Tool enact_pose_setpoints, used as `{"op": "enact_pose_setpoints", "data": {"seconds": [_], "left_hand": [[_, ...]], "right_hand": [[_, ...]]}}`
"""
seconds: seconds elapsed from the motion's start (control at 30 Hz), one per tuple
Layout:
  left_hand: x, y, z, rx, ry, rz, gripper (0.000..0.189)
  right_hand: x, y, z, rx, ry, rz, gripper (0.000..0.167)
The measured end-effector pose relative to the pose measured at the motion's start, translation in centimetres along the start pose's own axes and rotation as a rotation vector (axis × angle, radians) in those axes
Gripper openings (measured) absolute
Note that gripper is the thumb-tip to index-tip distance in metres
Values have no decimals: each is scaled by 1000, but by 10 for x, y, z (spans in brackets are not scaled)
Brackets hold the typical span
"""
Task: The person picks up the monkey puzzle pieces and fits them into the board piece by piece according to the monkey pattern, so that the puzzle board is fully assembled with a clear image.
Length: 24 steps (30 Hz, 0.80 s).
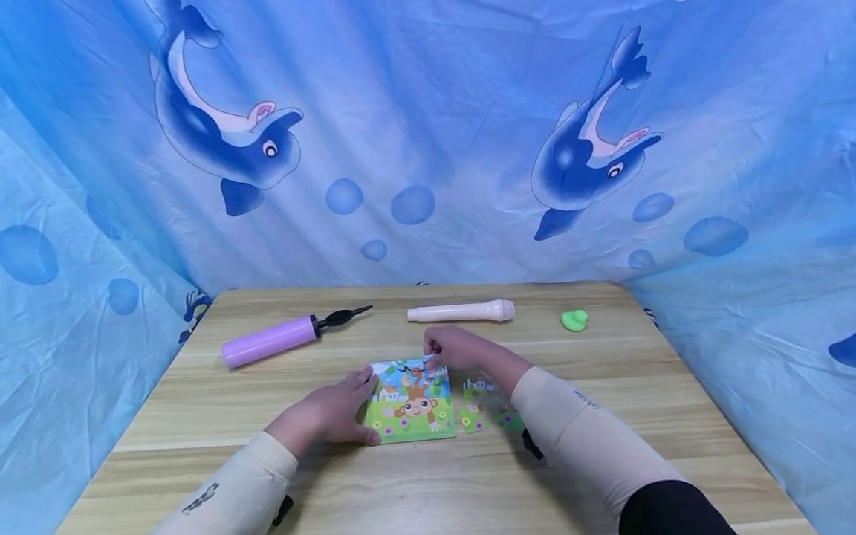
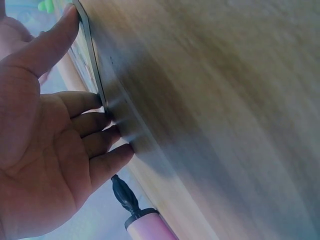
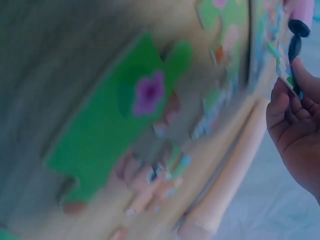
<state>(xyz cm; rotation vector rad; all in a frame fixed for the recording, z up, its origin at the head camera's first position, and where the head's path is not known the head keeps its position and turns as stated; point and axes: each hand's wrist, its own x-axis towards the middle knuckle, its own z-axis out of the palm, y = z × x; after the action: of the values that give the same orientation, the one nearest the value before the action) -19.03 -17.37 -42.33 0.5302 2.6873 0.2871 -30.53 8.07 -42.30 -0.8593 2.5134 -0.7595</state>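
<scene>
A jigsaw puzzle (image 1: 413,426) with a cartoon monkey on green grass lies flat in its shallow board at the middle of the table. My left hand (image 1: 341,407) rests along the board's left side, thumb at the near corner and fingers at the far one. In the left wrist view the fingertips touch the thin board edge (image 2: 94,60). Over the far right part of the picture, my right hand (image 1: 460,348) pinches a small puzzle piece (image 3: 284,69). Loose pieces (image 1: 472,422) lie right of the board, partly hidden under the right forearm; one is green with a purple flower (image 3: 107,127).
A purple hand pump (image 1: 270,342) with a black nozzle lies at the back left of the wooden table (image 1: 428,490). Behind the board is a pale pink microphone-shaped toy (image 1: 460,311). A green toy duck (image 1: 574,320) sits at the back right. A blue dolphin-print curtain (image 1: 428,134) hangs behind.
</scene>
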Motion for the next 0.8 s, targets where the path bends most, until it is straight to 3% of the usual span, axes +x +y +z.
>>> {"op": "enact_pose_setpoints", "data": {"seconds": [0.13, 0.27, 0.4, 0.8], "left_hand": [[1, -1, 2, 8, 1, 2, 104], [2, -3, 3, 10, 1, 3, 105], [3, -3, 3, 7, -1, -3, 103], [3, -3, 1, -3, -4, -6, 103]], "right_hand": [[5, 1, 11, -47, 22, 67, 14], [7, 1, 16, -208, 26, 102, 16], [7, 0, 20, -317, 16, 92, 18], [0, -10, 26, -436, 40, 21, 18]]}}
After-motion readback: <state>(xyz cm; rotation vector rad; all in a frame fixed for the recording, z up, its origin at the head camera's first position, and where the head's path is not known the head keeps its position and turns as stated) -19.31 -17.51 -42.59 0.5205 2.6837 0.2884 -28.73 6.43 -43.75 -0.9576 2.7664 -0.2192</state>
